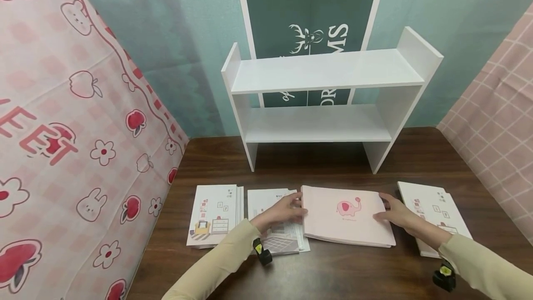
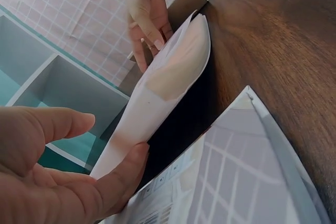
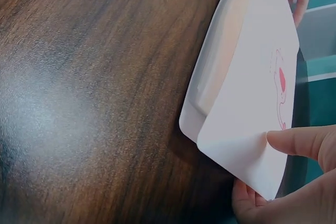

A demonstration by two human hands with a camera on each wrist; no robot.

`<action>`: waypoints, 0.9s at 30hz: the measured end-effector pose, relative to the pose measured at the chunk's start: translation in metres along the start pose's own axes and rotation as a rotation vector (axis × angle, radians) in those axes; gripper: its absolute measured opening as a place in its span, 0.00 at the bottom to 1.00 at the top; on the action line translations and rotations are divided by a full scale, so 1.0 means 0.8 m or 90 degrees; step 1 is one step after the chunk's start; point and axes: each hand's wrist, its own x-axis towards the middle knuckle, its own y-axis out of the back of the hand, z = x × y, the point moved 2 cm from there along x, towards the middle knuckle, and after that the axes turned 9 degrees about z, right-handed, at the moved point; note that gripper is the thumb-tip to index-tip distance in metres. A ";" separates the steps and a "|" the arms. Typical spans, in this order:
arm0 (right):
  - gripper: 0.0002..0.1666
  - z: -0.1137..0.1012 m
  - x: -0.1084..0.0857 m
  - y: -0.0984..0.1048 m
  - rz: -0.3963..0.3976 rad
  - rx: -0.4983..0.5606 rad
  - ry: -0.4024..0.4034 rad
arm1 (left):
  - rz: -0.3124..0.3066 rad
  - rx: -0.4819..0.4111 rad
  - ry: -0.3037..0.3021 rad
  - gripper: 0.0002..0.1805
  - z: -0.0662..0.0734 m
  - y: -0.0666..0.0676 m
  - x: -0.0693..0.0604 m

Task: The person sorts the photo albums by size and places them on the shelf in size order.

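Note:
A wide pink booklet point(image 1: 325, 221) with a red elephant on its cover lies between both hands, its layers bowed apart along the near edge. My left hand point(image 1: 286, 209) holds its left end. In the left wrist view, one finger of the left hand point(image 2: 58, 171) stands off from it. At the other end, my right hand point(image 3: 310, 177) grips a corner, thumb on the cover and fingers underneath. White booklets point(image 1: 280, 240) lie under the left forearm, partly hidden by it. Beside the right hand point(image 1: 397, 214) rests another white stack point(image 1: 437, 209).
A white two-tier shelf point(image 1: 318, 124) stands at the back of the brown wooden table point(image 1: 345, 272). To the left sits a stack of white booklets point(image 1: 216, 214) with a furniture picture. Patterned pink cloths point(image 1: 108, 175) hang along both sides.

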 end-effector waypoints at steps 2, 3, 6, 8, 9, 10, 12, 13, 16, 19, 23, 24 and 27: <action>0.49 -0.001 0.001 0.001 0.001 0.007 0.003 | 0.001 -0.014 -0.003 0.36 0.001 0.000 0.001; 0.49 -0.002 0.001 0.002 0.001 0.011 0.005 | 0.003 -0.023 -0.005 0.36 0.002 0.000 0.001; 0.49 -0.003 0.000 0.003 0.000 0.025 0.004 | 0.007 -0.051 -0.008 0.36 0.004 0.000 0.002; 0.48 -0.001 -0.002 0.002 -0.006 0.033 0.001 | 0.009 -0.067 0.001 0.37 0.004 0.000 0.002; 0.48 -0.001 -0.003 0.001 -0.010 0.036 0.001 | 0.009 -0.073 0.006 0.37 0.004 0.000 0.001; 0.48 0.000 -0.004 0.000 -0.013 0.040 -0.001 | 0.011 -0.079 0.011 0.37 0.003 0.000 0.000; 0.49 0.003 -0.005 -0.002 -0.020 0.051 0.000 | 0.014 -0.097 0.019 0.37 0.003 0.000 -0.002; 0.49 0.005 -0.006 -0.003 -0.022 0.058 0.000 | 0.015 -0.107 0.021 0.37 0.002 0.000 -0.003; 0.49 0.011 -0.008 -0.004 -0.020 0.079 -0.004 | 0.016 -0.129 0.018 0.38 0.001 -0.001 -0.004; 0.49 0.017 -0.008 -0.005 -0.023 0.101 -0.011 | 0.017 -0.135 0.021 0.40 -0.001 -0.003 -0.003; 0.51 0.022 -0.008 -0.006 -0.035 0.143 -0.013 | 0.029 -0.132 0.027 0.42 -0.003 -0.003 -0.002; 0.51 0.023 -0.008 -0.007 -0.038 0.155 -0.017 | 0.033 -0.134 0.026 0.42 -0.003 -0.003 -0.002; 0.52 0.025 -0.007 -0.008 -0.046 0.191 -0.024 | 0.039 -0.133 0.023 0.41 -0.004 -0.002 -0.001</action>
